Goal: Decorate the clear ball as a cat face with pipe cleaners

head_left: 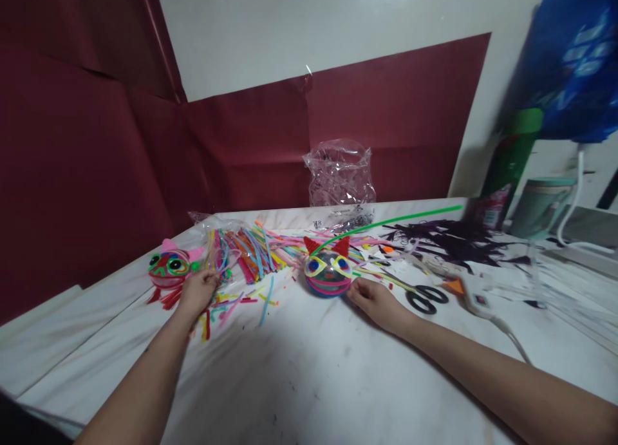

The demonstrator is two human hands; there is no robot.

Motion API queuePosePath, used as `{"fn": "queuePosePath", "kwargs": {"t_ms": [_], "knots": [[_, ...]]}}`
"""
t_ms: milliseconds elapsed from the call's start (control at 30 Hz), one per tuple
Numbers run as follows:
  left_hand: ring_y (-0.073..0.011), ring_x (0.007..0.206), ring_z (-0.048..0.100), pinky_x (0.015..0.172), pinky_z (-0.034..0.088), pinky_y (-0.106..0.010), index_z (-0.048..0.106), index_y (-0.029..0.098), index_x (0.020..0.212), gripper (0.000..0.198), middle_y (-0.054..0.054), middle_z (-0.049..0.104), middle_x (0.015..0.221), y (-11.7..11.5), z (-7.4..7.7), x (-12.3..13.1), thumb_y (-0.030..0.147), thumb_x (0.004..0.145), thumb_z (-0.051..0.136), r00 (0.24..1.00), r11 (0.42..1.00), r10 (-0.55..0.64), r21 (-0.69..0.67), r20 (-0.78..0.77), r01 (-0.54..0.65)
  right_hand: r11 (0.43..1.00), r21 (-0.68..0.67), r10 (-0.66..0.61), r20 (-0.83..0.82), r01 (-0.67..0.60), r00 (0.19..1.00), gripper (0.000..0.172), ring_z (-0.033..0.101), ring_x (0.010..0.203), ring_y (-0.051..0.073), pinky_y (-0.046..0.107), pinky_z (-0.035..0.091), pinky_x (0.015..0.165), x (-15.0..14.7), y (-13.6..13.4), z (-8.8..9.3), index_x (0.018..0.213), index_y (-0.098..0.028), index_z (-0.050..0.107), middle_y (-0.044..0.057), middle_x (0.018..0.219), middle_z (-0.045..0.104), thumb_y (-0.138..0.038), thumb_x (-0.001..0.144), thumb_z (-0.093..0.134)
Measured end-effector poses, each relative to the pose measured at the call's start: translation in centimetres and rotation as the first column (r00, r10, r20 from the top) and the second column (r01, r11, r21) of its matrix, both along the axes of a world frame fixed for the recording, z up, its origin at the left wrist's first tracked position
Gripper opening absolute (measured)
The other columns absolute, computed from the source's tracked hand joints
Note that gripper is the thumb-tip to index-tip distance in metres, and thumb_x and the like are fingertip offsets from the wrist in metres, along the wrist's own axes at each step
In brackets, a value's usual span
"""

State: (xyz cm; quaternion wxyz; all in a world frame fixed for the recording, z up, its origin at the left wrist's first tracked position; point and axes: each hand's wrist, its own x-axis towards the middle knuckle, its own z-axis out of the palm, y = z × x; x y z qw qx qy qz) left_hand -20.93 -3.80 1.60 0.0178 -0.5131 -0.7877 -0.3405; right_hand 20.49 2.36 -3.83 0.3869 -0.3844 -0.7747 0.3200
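Observation:
My left hand (197,290) rests on the white table among cut pipe-cleaner scraps, fingers curled near a clear bag of coloured pipe cleaners (241,245); what it pinches, if anything, is hidden. A red and pink cat-face ball (170,268) sits just left of it. My right hand (374,300) lies beside a blue cat-face ball (328,270) with red ears, fingertips touching its lower right edge. A long green pipe cleaner (400,219) rises from that ball toward the right.
Black-handled scissors (425,298) and a white glue gun (470,297) with orange tip lie right of my right hand. Dark purple strands (449,239), a crumpled clear bag (340,181), a green bottle (512,155) and a teal cup (543,203) stand further back. Maroon paper covers the wall.

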Motion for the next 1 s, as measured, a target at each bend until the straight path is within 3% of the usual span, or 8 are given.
{"fn": "queuePosePath", "kwargs": {"t_ms": [167, 300, 433, 533, 700, 867, 1000], "knots": [[-0.0214, 0.077, 0.065, 0.067, 0.045, -0.027, 0.067, 0.019, 0.081, 0.028, -0.006, 0.072, 0.081, -0.2, 0.2, 0.2, 0.038, 0.075, 0.048, 0.999, 0.998, 0.044, 0.041, -0.018, -0.043, 1.0, -0.004, -0.012, -0.03, 0.012, 0.999, 0.032, 0.037, 0.052, 0.011, 0.024, 0.032, 0.05, -0.4, -0.6, 0.2, 0.061, -0.022, 0.04, -0.006, 0.053, 0.041, -0.045, 0.08, 0.05], [-0.0219, 0.082, 0.063, 0.068, 0.045, -0.028, 0.065, 0.019, 0.094, 0.032, -0.007, 0.071, 0.09, -0.5, 0.8, 0.6, 0.038, 0.078, 0.044, 0.995, 0.986, 0.1, 0.132, -0.001, -0.099, 0.982, 0.006, -0.187, -0.057, 0.188, 0.981, 0.027, 0.044, 0.049, 0.012, 0.025, 0.038, 0.048, 0.3, 0.0, 1.7, 0.064, -0.02, 0.05, -0.003, 0.053, 0.051, -0.043, 0.078, 0.048], [-0.0189, 0.076, 0.062, 0.065, 0.044, -0.024, 0.065, 0.023, 0.09, 0.028, 0.0, 0.069, 0.081, -0.4, 1.3, 1.0, 0.04, 0.075, 0.049, 0.989, 0.974, 0.147, 0.172, 0.03, -0.15, 0.898, 0.052, -0.438, 0.009, 0.437, 0.899, 0.029, 0.056, 0.061, 0.015, 0.026, 0.043, 0.055, 4.3, 4.0, 5.0, 0.087, -0.015, 0.061, 0.006, 0.075, 0.066, -0.035, 0.086, 0.041], [-0.0177, 0.073, 0.061, 0.064, 0.043, -0.023, 0.066, 0.024, 0.089, 0.028, 0.003, 0.069, 0.079, 0.1, 1.3, 1.4, 0.041, 0.073, 0.05, 0.991, 0.972, 0.129, 0.195, 0.038, -0.133, 0.826, 0.085, -0.564, 0.169, 0.558, 0.809, 0.024, 0.062, 0.079, 0.021, 0.029, 0.047, 0.066, 7.9, 7.5, 6.9, 0.093, -0.01, 0.065, 0.012, 0.09, 0.068, -0.028, 0.088, 0.048], [-0.0187, 0.069, 0.061, 0.062, 0.043, -0.024, 0.068, 0.027, 0.086, 0.031, 0.005, 0.07, 0.074, 0.7, 1.4, 2.7, 0.046, 0.068, 0.051, 0.995, 0.991, 0.086, 0.097, 0.046, -0.09, 0.826, 0.118, -0.538, 0.46, 0.551, 0.707, 0.029, 0.06, 0.1, 0.021, 0.04, 0.052, 0.083, 9.4, 11.7, 6.7, 0.116, -0.018, 0.057, 0.007, 0.119, 0.058, -0.032, 0.091, 0.055], [-0.0186, 0.069, 0.062, 0.063, 0.044, -0.023, 0.069, 0.027, 0.085, 0.034, 0.004, 0.072, 0.078, 0.3, 2.4, 3.3, 0.047, 0.066, 0.048, 0.996, 0.996, 0.083, 0.033, 0.039, -0.084, 0.858, 0.141, -0.461, 0.635, 0.494, 0.62, 0.029, 0.06, 0.099, 0.02, 0.04, 0.052, 0.084, 7.4, 14.5, 5.2, 0.117, -0.018, 0.056, 0.008, 0.12, 0.058, -0.031, 0.091, 0.054], [-0.0205, 0.078, 0.064, 0.065, 0.045, -0.024, 0.068, 0.021, 0.094, 0.044, -0.003, 0.074, 0.089, 0.0, 3.1, 2.8, 0.049, 0.072, 0.043, 0.999, 1.0, 0.026, -0.004, -0.026, -0.026, 0.867, 0.128, -0.427, 0.69, 0.482, 0.585, 0.031, 0.06, 0.099, 0.021, 0.041, 0.052, 0.083, 7.1, 15.8, 4.5, 0.119, -0.017, 0.055, 0.008, 0.119, 0.058, -0.031, 0.091, 0.055]]}}
